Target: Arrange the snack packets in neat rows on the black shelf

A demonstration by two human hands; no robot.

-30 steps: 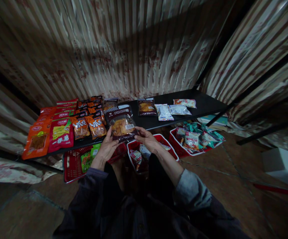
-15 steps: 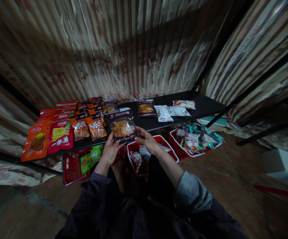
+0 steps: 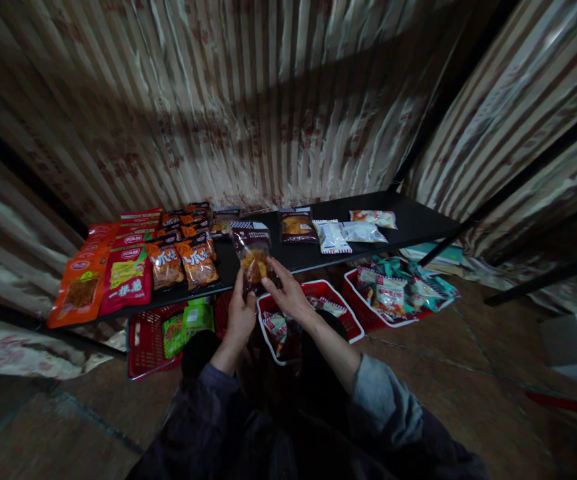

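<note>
A dark brown snack bag (image 3: 252,250) with a clear window and golden pieces inside is held between my two hands, over the front edge of the black shelf (image 3: 418,223). My left hand (image 3: 241,313) grips its lower left side, my right hand (image 3: 286,293) its lower right side. To the left of it stand black-and-orange snack packets (image 3: 197,261). Behind it lies a partly hidden packet (image 3: 221,227). A matching brown bag (image 3: 297,227) lies to the right, beside white packets (image 3: 332,237).
Pink-red packets (image 3: 127,277) and orange packets (image 3: 81,290) fill the shelf's left end. Below are a red basket with green packets (image 3: 188,327), a middle red basket (image 3: 353,320) and a right basket of teal and white packets (image 3: 393,297). A white box (image 3: 576,350) sits far right.
The brown bag has turned narrower between my hands, which have drawn closer together beneath it. The whole view has shifted slightly.
</note>
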